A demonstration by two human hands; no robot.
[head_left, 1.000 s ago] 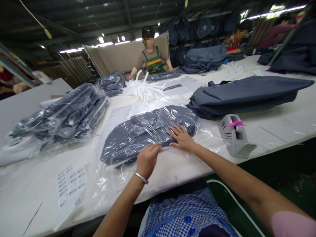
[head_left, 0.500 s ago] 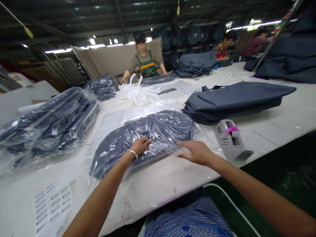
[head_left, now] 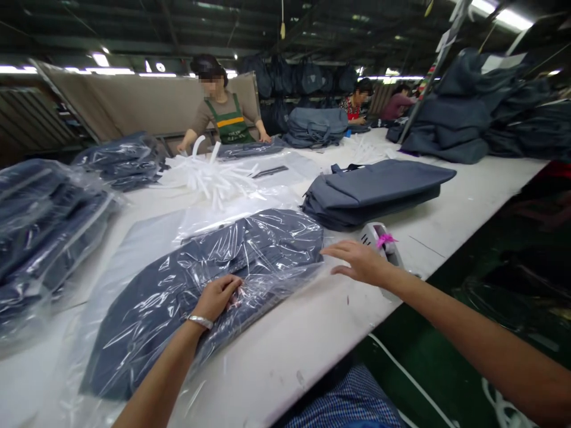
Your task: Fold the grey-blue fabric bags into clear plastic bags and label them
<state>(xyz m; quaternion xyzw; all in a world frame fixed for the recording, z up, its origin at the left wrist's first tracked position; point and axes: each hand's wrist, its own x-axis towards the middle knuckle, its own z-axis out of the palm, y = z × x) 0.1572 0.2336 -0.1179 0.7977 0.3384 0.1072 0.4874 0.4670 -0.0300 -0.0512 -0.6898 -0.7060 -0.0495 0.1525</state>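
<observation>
A dark blue fabric bag (head_left: 147, 297) lies flat on the table inside a clear plastic bag (head_left: 272, 285). My left hand (head_left: 218, 298), with a silver bracelet at the wrist, rests on its near side, fingers curled and pinched on the plastic. Thumb and fingers apart, my right hand (head_left: 359, 263) hovers by the right end of the wrapped bag and holds nothing. Just behind that hand stands a tape dispenser (head_left: 369, 235) with a pink strip on it, partly hidden by the hand and forearm.
An unwrapped dark blue bag (head_left: 379, 187) lies beyond the dispenser. White strips (head_left: 209, 175) are heaped farther back. Plastic-wrapped bags (head_left: 40, 220) are piled at left, more fabric bags (head_left: 459, 119) at far right. Across the table (head_left: 276, 356) a person in a green apron (head_left: 229, 122) works.
The view has turned to the right, so things sit farther left. My right hand has moved off the plastic's near edge toward the dispenser. My left hand stays on the plastic.
</observation>
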